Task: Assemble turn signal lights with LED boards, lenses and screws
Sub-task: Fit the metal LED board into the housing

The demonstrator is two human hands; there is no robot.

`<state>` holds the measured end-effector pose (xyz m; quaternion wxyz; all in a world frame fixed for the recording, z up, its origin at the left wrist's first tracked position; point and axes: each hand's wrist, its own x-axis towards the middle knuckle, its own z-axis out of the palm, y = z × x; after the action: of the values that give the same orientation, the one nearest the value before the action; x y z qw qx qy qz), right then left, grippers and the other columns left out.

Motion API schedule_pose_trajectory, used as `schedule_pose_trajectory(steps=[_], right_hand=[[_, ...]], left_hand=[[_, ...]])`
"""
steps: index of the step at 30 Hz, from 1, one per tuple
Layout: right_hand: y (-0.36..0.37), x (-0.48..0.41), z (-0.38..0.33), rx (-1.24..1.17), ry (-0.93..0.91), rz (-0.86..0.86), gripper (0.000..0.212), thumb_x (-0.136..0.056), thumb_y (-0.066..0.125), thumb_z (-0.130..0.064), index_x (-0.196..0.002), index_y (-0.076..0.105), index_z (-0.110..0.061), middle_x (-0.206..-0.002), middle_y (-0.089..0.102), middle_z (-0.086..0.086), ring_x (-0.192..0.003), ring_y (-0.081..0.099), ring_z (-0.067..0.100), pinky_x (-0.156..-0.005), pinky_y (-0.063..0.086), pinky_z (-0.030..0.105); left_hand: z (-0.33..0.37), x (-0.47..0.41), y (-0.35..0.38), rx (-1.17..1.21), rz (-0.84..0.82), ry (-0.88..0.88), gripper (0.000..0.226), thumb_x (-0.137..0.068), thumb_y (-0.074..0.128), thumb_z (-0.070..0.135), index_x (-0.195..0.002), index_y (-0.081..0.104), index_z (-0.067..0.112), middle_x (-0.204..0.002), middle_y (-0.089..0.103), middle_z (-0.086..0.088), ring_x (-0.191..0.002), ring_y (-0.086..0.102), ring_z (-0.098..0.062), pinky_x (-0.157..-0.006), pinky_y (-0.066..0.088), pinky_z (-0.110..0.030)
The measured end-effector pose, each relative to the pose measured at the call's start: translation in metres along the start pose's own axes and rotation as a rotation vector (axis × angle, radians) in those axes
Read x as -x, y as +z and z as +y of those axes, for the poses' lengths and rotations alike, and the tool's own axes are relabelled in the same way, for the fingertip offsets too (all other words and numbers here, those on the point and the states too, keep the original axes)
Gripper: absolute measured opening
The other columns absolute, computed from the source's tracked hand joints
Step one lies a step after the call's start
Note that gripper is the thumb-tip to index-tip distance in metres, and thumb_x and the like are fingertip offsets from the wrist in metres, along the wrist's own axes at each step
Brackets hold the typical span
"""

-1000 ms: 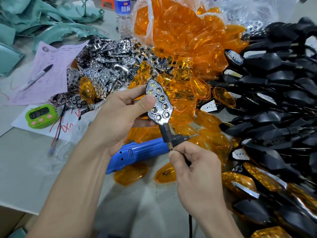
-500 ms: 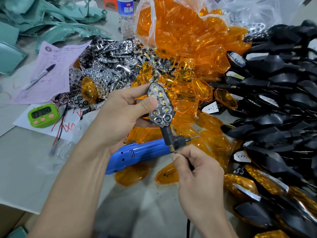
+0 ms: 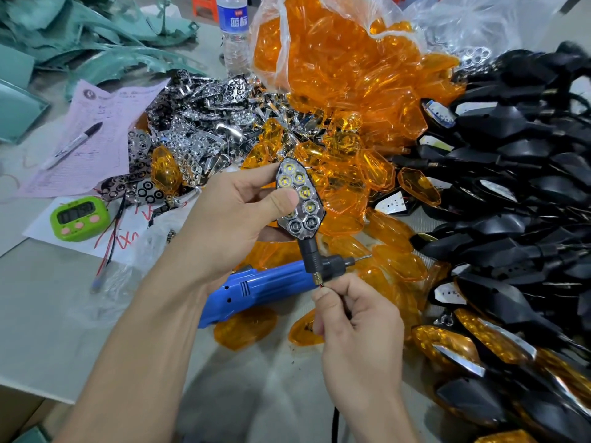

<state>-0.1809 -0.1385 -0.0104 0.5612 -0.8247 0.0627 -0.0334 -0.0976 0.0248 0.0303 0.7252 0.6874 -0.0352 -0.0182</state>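
My left hand (image 3: 233,215) grips a black turn signal housing (image 3: 302,199) held upright, thumb pressed on its chrome honeycomb reflector with LEDs showing. The housing's stem (image 3: 309,254) points down to a brass threaded end. Just below it, my right hand (image 3: 355,327) pinches the thin red and black wires (image 3: 323,285) that leave the stem. A blue electric screwdriver (image 3: 256,289) lies on the table behind the hands, bit pointing right. Loose amber lenses (image 3: 345,193) lie around it.
A bag of amber lenses (image 3: 335,49) sits at the back, chrome reflectors (image 3: 198,123) piled to its left, black housings (image 3: 511,187) heaped on the right. A green timer (image 3: 80,217), a marker pen (image 3: 73,145) on pink paper and a water bottle (image 3: 235,30) stand on the left.
The housing has shifted slightly with the left hand. My right hand has drawn a little down from the stem end, still pinching the wires.
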Motion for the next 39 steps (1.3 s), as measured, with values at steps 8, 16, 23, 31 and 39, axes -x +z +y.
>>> schedule_pose_trajectory(steps=[8, 16, 23, 31, 39], right_hand=[[0.006, 0.0, 0.002, -0.008, 0.021, -0.003, 0.032, -0.094, 0.066, -0.018, -0.064, 0.062, -0.029, -0.054, 0.06, -0.006, -0.045, 0.048, 0.004, -0.043, 0.034, 0.014], [-0.018, -0.029, -0.016, -0.114, -0.027, -0.211, 0.051, -0.084, 0.055, -0.023, -0.131, 0.063, -0.041, -0.113, 0.073, -0.022, -0.107, 0.069, -0.001, -0.091, 0.058, 0.027], [-0.008, -0.078, -0.04, -0.202, -0.212, -0.245, 0.032, -0.096, 0.061, -0.014, -0.108, 0.074, -0.041, -0.092, 0.078, -0.012, -0.073, 0.069, 0.001, -0.064, 0.05, 0.016], [-0.001, -0.081, -0.029, -0.242, -0.198, -0.11, 0.032, -0.095, 0.071, -0.011, -0.104, 0.079, -0.041, -0.097, 0.08, -0.015, -0.097, 0.076, 0.01, -0.088, 0.063, 0.04], [-0.007, -0.083, -0.033, -0.269, -0.203, -0.146, 0.032, -0.091, 0.075, -0.013, -0.101, 0.078, -0.043, -0.099, 0.08, -0.013, -0.098, 0.076, 0.013, -0.089, 0.062, 0.045]], left_hand=[[0.003, 0.001, 0.001, -0.064, 0.022, 0.001, 0.028, -0.1, 0.063, 0.003, -0.113, 0.074, 0.025, -0.09, 0.081, -0.003, -0.083, 0.078, -0.02, -0.067, 0.064, -0.033], [0.005, 0.001, 0.007, -0.093, 0.065, 0.012, 0.035, -0.098, 0.063, -0.004, -0.101, 0.077, 0.028, -0.082, 0.08, -0.001, -0.073, 0.077, -0.016, -0.059, 0.064, -0.034], [0.007, 0.005, 0.017, -0.208, 0.072, 0.057, 0.043, -0.099, 0.063, 0.0, -0.103, 0.074, 0.042, -0.093, 0.081, 0.01, -0.089, 0.077, -0.019, -0.065, 0.066, -0.042], [0.002, 0.003, 0.023, -0.263, 0.139, 0.071, 0.031, -0.099, 0.064, 0.002, -0.112, 0.079, 0.025, -0.094, 0.08, 0.01, -0.094, 0.076, -0.018, -0.08, 0.064, -0.049], [0.001, 0.007, 0.028, -0.143, 0.15, 0.046, 0.029, -0.088, 0.066, 0.021, -0.11, 0.079, 0.035, -0.094, 0.08, 0.004, -0.09, 0.074, -0.02, -0.074, 0.063, -0.06]])
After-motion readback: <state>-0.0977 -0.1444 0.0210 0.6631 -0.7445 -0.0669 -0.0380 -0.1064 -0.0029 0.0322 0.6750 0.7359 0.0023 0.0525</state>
